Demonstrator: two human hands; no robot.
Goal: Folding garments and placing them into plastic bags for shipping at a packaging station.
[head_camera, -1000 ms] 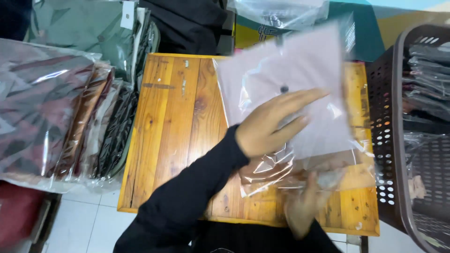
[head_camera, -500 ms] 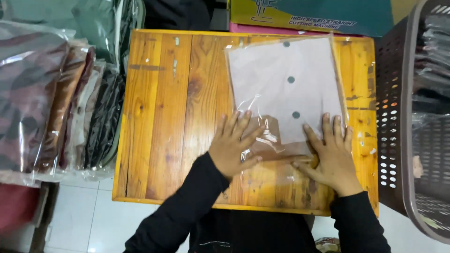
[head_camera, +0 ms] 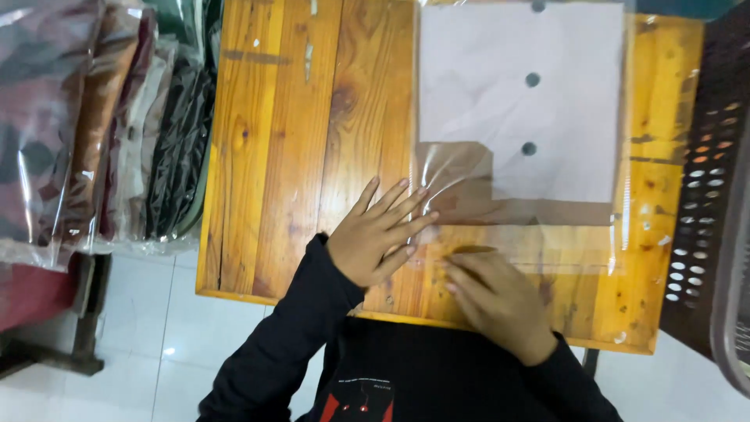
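Both my hands pressing flat on a clear plastic bag at the near edge of the table.

My left hand (head_camera: 380,234) lies palm down with fingers spread, its fingertips on the left edge of the clear plastic bag holding a folded white sheet with dark round dots (head_camera: 519,109); its grip is flat and pinches nothing. My right hand (head_camera: 496,301) rests flat just beside it on the bag's empty lower flap, fingers together. The bag lies on the orange-brown wooden plank table (head_camera: 305,133). Left of the table stand bagged folded garments (head_camera: 101,125); a dark perforated plastic basket (head_camera: 707,203) sits at the right.
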